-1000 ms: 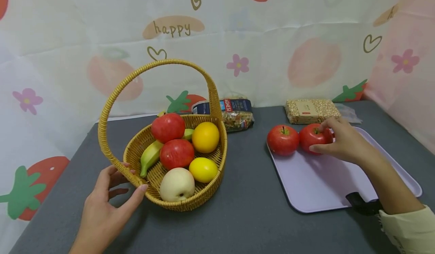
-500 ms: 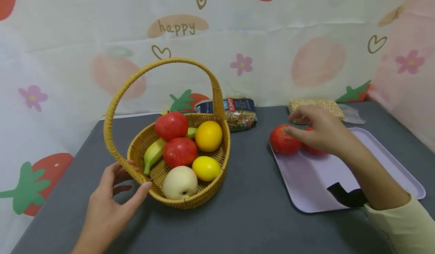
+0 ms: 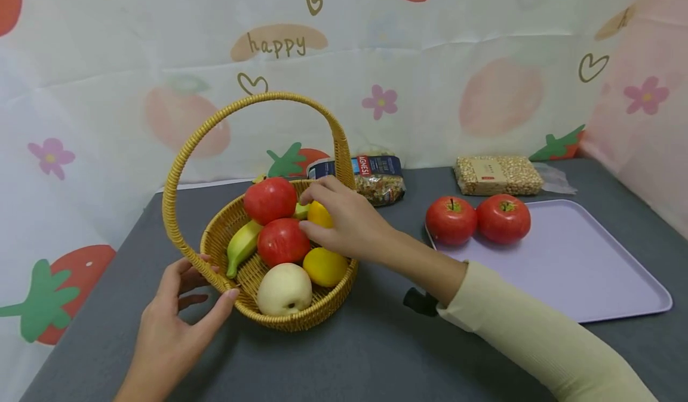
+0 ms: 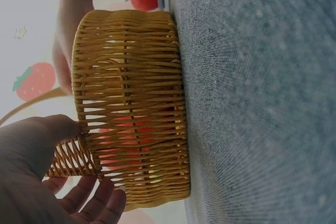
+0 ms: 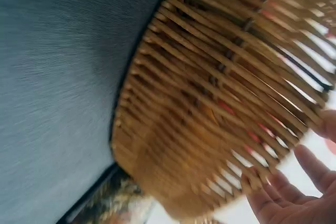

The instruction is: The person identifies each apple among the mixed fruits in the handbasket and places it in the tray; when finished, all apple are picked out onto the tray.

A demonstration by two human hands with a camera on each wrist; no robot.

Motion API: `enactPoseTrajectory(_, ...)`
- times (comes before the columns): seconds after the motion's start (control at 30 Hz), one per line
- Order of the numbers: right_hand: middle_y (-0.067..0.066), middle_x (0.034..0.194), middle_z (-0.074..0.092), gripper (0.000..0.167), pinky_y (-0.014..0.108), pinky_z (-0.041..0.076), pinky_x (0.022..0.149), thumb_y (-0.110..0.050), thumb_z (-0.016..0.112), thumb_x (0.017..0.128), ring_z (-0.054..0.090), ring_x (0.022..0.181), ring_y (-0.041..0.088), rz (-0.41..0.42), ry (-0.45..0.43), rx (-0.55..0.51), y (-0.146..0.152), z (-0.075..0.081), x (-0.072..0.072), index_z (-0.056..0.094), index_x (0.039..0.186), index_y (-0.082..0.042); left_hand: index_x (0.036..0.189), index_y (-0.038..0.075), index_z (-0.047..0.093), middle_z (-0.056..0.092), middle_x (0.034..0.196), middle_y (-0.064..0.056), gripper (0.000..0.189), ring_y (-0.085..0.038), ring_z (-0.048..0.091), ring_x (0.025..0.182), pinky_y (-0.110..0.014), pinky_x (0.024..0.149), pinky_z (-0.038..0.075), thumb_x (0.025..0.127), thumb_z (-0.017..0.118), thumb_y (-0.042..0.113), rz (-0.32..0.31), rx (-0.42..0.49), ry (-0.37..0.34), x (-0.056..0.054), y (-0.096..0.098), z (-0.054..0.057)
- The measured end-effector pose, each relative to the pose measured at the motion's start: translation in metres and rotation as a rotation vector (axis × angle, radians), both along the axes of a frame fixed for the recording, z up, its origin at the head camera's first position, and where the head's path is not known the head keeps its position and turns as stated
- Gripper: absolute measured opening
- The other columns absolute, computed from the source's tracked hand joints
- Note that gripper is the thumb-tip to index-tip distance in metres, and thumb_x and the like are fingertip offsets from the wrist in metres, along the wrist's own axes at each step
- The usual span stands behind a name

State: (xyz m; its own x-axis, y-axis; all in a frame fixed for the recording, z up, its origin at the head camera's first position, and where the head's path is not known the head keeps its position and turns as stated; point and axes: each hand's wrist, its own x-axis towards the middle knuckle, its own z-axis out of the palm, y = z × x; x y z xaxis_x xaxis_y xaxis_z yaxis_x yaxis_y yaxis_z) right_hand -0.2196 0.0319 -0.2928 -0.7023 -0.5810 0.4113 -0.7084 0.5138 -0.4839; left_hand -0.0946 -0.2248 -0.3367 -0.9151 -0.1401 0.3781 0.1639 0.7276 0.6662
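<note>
A wicker basket (image 3: 322, 317) with a tall arched handle stands tilted slightly toward me on the grey table. My left hand (image 3: 174, 324) holds it at the handle's foot, thumb on the rim and fingers behind. My right hand (image 3: 349, 223) reaches over the basket's right rim, its fingers spread around an orange (image 3: 319, 215) that it partly covers. A lemon (image 3: 325, 267), a pale round pear (image 3: 285, 290), a green-yellow banana (image 3: 243, 244) and two red fruits (image 3: 283, 243) also lie inside. The right wrist view shows the right fingers (image 5: 312, 166) beside the woven wall.
On the right lies a lilac tray (image 3: 591, 270), with two red apples (image 3: 503, 219) side by side at its far left corner. Behind it sits a vacuum pack of pale grains (image 3: 498, 175). A dark blue pasta bag (image 3: 384, 178) stands behind the basket, near the printed cloth backdrop.
My right hand has left the right-hand apple on the tray and swung left over the basket. Both apples stay on the tray. My left hand keeps its place at the basket.
</note>
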Motion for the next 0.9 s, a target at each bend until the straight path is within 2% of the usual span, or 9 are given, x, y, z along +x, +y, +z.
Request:
enactPoseTrajectory(0.23, 0.012, 0.143, 0.045, 0.06, 0.039, 0.052, 0.093, -0.035, 0.067, 0.096, 0.057, 0.113, 0.022, -0.057, -0.111, 0.054, -0.043, 0.0, -0.029, 0.044, 0.146, -0.011, 0.137, 0.003, 0.044, 0.06, 0.119, -0.014, 0.067, -0.031, 0.065, 0.099, -0.002, 0.077, 0.041, 0.087, 0.081, 0.025, 0.001, -0.005, 0.003, 0.0, 0.0, 0.0)
enactPoseTrajectory(0.4, 0.011, 0.146, 0.041, 0.07, 0.043, 0.053, 0.092, -0.044, 0.066, 0.095, 0.053, 0.118, 0.023, -0.076, -0.225, 0.044, -0.061, -0.003, -0.042, 0.036, 0.153, -0.018, 0.137, 0.003, 0.044, 0.06, 0.119, -0.014, 0.067, -0.03, 0.064, 0.101, -0.001, 0.077, 0.04, 0.087, 0.082, 0.027, 0.009, -0.007, -0.003, 0.0, 0.0, 0.001)
enactPoseTrajectory(0.57, 0.007, 0.137, 0.05, 0.069, 0.038, 0.054, 0.087, -0.046, 0.067, 0.094, 0.054, 0.112, 0.019, -0.043, -0.301, -0.017, -0.066, -0.01, -0.051, 0.041, 0.151, -0.017, 0.136, 0.003, 0.044, 0.06, 0.117, -0.014, 0.067, -0.03, 0.065, 0.1, -0.001, 0.077, 0.04, 0.086, 0.082, 0.026, 0.011, -0.004, 0.003, 0.0, -0.001, 0.0)
enactPoseTrajectory(0.67, 0.004, 0.132, 0.054, 0.066, 0.033, 0.055, 0.083, -0.044, 0.071, 0.092, 0.055, 0.108, 0.016, -0.023, -0.3, -0.074, -0.064, -0.015, -0.056, 0.046, 0.146, -0.015, 0.136, 0.004, 0.045, 0.061, 0.117, -0.013, 0.066, -0.031, 0.065, 0.099, -0.002, 0.078, 0.042, 0.086, 0.082, 0.025, 0.006, 0.004, 0.002, 0.0, -0.001, 0.0)
enactPoseTrajectory(0.83, 0.004, 0.129, 0.055, 0.062, 0.031, 0.055, 0.081, -0.036, 0.078, 0.087, 0.056, 0.106, 0.016, -0.022, -0.23, -0.146, -0.061, -0.022, -0.06, 0.052, 0.138, -0.013, 0.137, 0.004, 0.044, 0.06, 0.118, -0.013, 0.067, -0.031, 0.065, 0.1, -0.003, 0.078, 0.042, 0.086, 0.082, 0.027, 0.01, -0.007, -0.007, 0.0, -0.001, 0.0)
enactPoseTrajectory(0.9, 0.005, 0.129, 0.054, 0.061, 0.031, 0.055, 0.082, -0.033, 0.079, 0.086, 0.056, 0.106, 0.016, -0.015, -0.209, -0.157, -0.06, -0.023, -0.059, 0.052, 0.136, -0.012, 0.137, 0.004, 0.044, 0.06, 0.118, -0.013, 0.067, -0.03, 0.065, 0.1, -0.009, 0.079, 0.048, 0.086, 0.082, 0.028, 0.016, -0.016, -0.013, 0.0, -0.001, 0.0)
